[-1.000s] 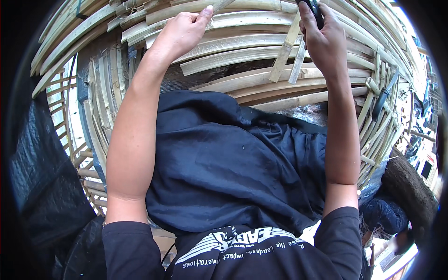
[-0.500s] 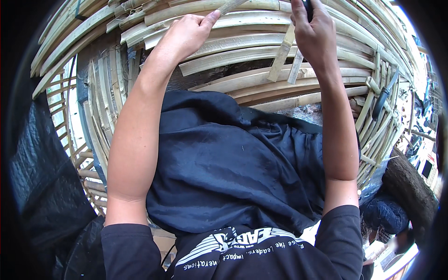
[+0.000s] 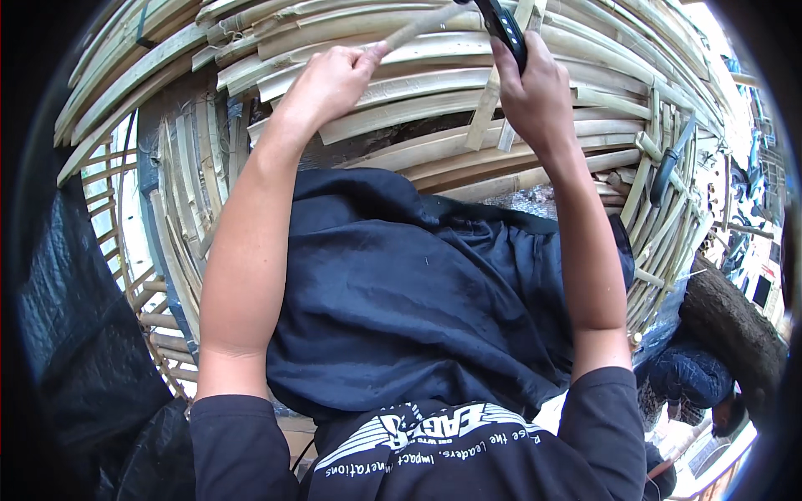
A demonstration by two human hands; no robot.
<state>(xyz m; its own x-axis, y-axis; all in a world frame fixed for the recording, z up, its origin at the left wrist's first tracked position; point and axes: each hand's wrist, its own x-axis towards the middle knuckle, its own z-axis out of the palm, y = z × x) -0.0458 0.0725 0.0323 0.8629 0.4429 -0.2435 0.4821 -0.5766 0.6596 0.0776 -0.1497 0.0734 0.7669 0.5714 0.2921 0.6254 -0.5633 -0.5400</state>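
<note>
My left hand [image 3: 338, 82] is closed around the end of a narrow bamboo strip [image 3: 422, 27], which slants up and to the right. In my right hand [image 3: 537, 96] is a black-handled tool [image 3: 507, 32] with pale rivet-like dots, gripped with the thumb along its side. The tool's far end runs out at the top edge, so its kind is hidden. The strip's far tip comes close to the tool there; whether they touch I cannot tell. Just left of my right hand, an upright bamboo slat [image 3: 484, 113] crosses the stacked strips.
Long split bamboo strips [image 3: 418, 88] lie in layers ahead of me. A black-handled knife [image 3: 664, 177] rests on bamboo pieces at right. Dark cloth [image 3: 418, 292] covers my lap. A log [image 3: 735, 321] lies at far right, and black plastic sheeting [image 3: 75, 309] hangs at left.
My right hand has moved left and down, bringing more of the black-handled tool into view. My left hand, with the bamboo strip, has shifted slightly downward.
</note>
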